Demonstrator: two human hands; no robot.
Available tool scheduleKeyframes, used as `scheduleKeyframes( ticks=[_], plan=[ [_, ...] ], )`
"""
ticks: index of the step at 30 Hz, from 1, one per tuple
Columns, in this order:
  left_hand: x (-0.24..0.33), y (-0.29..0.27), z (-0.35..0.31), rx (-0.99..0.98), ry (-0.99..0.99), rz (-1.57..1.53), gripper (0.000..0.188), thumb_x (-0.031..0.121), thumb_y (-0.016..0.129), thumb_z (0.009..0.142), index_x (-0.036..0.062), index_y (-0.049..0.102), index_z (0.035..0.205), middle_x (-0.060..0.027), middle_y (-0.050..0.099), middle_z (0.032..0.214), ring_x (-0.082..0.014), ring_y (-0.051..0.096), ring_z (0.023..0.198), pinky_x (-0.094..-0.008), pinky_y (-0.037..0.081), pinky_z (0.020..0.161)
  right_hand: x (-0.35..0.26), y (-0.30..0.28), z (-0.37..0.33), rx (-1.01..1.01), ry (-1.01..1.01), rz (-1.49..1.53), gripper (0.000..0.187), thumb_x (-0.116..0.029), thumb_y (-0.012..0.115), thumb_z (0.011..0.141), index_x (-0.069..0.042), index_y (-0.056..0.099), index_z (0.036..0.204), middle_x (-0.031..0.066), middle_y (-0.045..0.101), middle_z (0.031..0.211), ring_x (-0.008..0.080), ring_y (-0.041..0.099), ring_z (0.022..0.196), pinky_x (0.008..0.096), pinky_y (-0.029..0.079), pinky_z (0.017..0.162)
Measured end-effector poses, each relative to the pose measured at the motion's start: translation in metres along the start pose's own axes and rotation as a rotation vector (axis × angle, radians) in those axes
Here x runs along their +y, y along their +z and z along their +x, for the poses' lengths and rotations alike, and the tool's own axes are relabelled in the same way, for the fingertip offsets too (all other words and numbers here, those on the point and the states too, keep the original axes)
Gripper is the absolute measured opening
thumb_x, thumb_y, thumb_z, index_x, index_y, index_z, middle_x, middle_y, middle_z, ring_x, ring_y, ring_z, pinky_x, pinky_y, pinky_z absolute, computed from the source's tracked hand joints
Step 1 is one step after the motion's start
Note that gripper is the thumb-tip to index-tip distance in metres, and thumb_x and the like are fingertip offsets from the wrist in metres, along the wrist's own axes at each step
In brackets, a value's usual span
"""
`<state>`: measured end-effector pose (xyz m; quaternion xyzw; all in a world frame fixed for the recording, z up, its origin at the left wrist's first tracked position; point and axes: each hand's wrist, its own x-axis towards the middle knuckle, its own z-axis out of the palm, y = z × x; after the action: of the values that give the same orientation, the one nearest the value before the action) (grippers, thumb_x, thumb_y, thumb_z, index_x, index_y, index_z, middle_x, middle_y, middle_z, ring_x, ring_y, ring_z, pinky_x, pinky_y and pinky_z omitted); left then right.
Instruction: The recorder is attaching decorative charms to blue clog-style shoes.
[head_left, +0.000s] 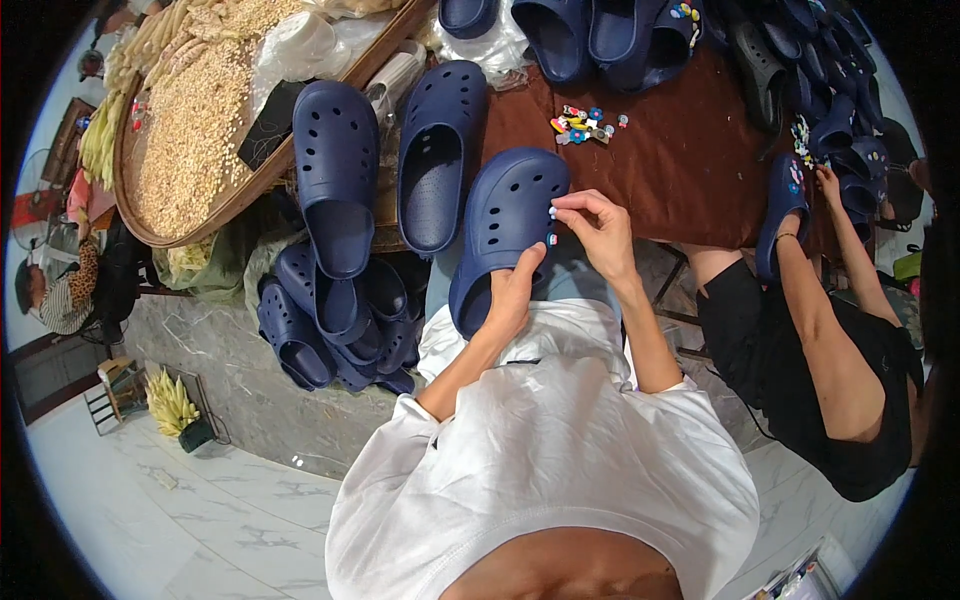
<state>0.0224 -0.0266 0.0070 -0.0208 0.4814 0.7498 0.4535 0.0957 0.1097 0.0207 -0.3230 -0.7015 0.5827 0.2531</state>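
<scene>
A navy foam clog (508,200) rests in front of me, toe pointing away. My left hand (512,292) grips it near the opening, thumb on top and the other fingers hidden inside or beneath. My right hand (604,236) pinches a small pale shoe charm (553,211) against the clog's right side, by the vent holes. Just below that, a small red, white and blue charm (552,240) sits on the clog near my left thumb. Beyond the toe, a little pile of colourful charms (580,126) lies on the brown-covered table (660,180).
Two more navy clogs (336,150) (440,150) stand to the left, above a hanging cluster of clogs (300,355). A round tray (165,242) of pale kernels is at far left. More clogs (555,40) line the table's back. At right, another person's arm (815,310) reaches into a clog (775,225).
</scene>
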Motion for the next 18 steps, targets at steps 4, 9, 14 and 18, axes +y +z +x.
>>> scheduleKeyframes(
  ticks=[4,9,14,18],
  plan=[
    [0.003,0.003,-0.004,0.008,0.008,0.096,0.048,0.011,0.065,0.086,-0.0008,0.047,0.128,-0.0070,0.055,0.121,-0.0153,0.053,0.109,-0.0287,0.040,0.097,-0.009,0.003,-0.004,0.042,-0.103,-0.076,0.011,-0.002,0.069,0.084,-0.002,0.073,0.094,0.0041,0.066,0.089,0.0098,0.063,0.082,0.0220,0.049,0.071],
    [-0.005,-0.008,-0.007,0.002,0.010,0.156,0.047,0.012,0.066,0.085,-0.0011,0.049,0.127,-0.0073,0.055,0.121,-0.0155,0.053,0.109,-0.0288,0.039,0.097,0.004,-0.003,0.000,-0.025,0.068,0.140,0.017,0.001,0.070,0.082,0.001,0.066,0.099,0.0044,0.063,0.091,0.0098,0.062,0.080,0.0236,0.051,0.072],
    [0.006,-0.014,-0.013,-0.114,0.086,0.382,0.042,0.013,0.065,0.086,-0.0024,0.053,0.123,-0.0079,0.057,0.119,-0.0157,0.055,0.106,-0.0295,0.043,0.093,0.020,-0.016,0.000,-0.110,0.246,0.335,0.050,-0.001,0.075,0.079,0.000,0.048,0.120,0.0083,0.058,0.106,0.0147,0.058,0.100,0.0261,0.050,0.083],
    [0.007,-0.023,-0.013,-0.124,0.031,0.413,0.040,0.013,0.065,0.086,-0.0023,0.055,0.121,-0.0080,0.058,0.117,-0.0154,0.056,0.102,-0.0293,0.044,0.090,0.001,-0.015,0.000,-0.129,0.283,0.378,0.067,-0.001,0.077,0.076,-0.001,0.039,0.131,0.0108,0.053,0.120,0.0191,0.053,0.112,0.0304,0.048,0.092]
  ],
)
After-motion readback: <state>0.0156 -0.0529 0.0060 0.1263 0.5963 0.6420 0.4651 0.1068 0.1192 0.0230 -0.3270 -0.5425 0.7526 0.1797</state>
